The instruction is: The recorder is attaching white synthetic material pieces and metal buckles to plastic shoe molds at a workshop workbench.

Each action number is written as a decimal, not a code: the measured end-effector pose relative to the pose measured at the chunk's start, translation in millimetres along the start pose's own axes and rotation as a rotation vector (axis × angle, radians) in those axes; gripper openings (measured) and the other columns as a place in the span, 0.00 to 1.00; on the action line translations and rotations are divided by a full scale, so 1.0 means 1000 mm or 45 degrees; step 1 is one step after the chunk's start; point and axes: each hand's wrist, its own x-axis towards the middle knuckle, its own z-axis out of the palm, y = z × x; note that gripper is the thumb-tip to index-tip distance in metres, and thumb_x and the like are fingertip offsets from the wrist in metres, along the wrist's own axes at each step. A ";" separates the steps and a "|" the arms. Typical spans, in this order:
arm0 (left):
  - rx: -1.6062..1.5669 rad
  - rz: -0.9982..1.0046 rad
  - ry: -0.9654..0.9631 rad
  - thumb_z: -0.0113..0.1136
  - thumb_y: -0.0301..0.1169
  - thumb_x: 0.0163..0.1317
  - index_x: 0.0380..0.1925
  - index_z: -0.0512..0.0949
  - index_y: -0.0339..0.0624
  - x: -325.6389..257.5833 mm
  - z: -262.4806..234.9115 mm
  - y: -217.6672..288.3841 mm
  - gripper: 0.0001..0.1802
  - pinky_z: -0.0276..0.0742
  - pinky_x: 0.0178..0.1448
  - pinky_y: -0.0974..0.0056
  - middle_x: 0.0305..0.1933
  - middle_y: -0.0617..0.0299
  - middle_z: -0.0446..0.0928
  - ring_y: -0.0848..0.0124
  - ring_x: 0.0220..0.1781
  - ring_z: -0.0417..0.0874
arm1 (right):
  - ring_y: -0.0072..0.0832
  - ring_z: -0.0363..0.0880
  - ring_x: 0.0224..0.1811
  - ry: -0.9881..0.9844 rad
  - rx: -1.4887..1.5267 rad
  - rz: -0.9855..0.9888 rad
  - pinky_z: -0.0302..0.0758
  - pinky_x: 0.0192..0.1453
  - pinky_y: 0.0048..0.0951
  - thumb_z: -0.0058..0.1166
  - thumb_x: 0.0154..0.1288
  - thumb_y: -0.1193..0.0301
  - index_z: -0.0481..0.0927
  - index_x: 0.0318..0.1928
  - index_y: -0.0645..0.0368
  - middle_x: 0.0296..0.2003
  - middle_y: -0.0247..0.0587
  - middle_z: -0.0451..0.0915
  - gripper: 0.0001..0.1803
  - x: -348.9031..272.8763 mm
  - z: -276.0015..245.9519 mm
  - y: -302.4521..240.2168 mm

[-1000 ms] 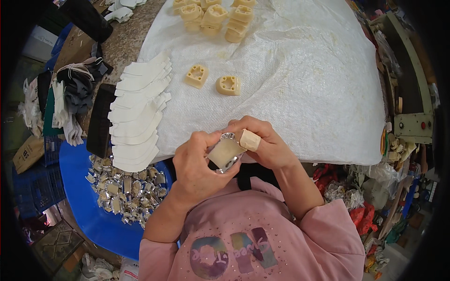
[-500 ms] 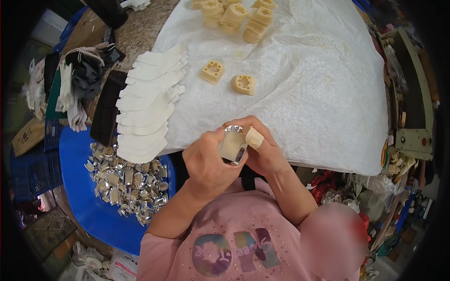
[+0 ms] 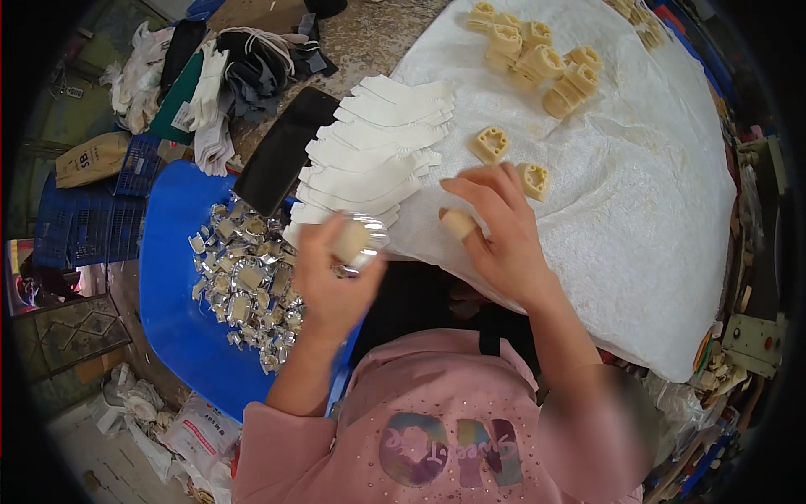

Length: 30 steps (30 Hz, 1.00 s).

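One silver piece in the left hand, the right hand spread

We see two bare hands. The left hand (image 3: 330, 290) curls its fingers around one silver piece (image 3: 356, 241), gripping it in front of the lower end of a row of white cut pieces (image 3: 365, 160). The right hand (image 3: 510, 239) has its fingers parted and bent above a white sheet (image 3: 646, 218); one beige wrap (image 3: 458, 224) covers its thumb.

Near the right hand we find two loose cream blocks (image 3: 489, 144), standing apart. Farther up is one group of stacked blocks (image 3: 537, 60), too tightly packed for us to count. The white pieces overlap, so their number is uncertain too. To the left, one blue tub (image 3: 166, 277) holds a heap of silver pieces (image 3: 248, 280), too many to count.

The held piece looks shiny, with a mirror-bright edge around a flat, pale cream face. Motion blur hides its finer details.
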 end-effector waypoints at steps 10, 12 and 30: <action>1.072 -0.194 0.452 0.62 0.23 0.48 0.51 0.73 0.40 -0.013 -0.086 -0.088 0.25 0.64 0.58 0.56 0.42 0.54 0.71 0.55 0.49 0.71 | 0.40 0.66 0.52 -0.061 -0.568 -0.310 0.66 0.53 0.40 0.52 0.43 0.83 0.82 0.44 0.54 0.50 0.38 0.73 0.23 0.041 0.024 0.024; 0.818 -0.103 0.358 0.61 0.22 0.49 0.49 0.74 0.39 -0.005 -0.073 -0.071 0.23 0.65 0.58 0.57 0.45 0.53 0.72 0.55 0.51 0.71 | 0.40 0.66 0.52 -0.081 -0.583 -0.315 0.66 0.53 0.40 0.52 0.44 0.82 0.82 0.43 0.54 0.50 0.38 0.73 0.22 0.043 0.027 0.026; 0.208 0.547 -0.390 0.61 0.24 0.48 0.49 0.73 0.31 0.023 0.030 0.009 0.24 0.68 0.58 0.54 0.53 0.49 0.72 0.56 0.56 0.72 | 0.39 0.68 0.48 0.081 -0.457 -0.243 0.62 0.51 0.36 0.53 0.43 0.84 0.78 0.35 0.57 0.42 0.36 0.76 0.15 0.071 0.029 0.003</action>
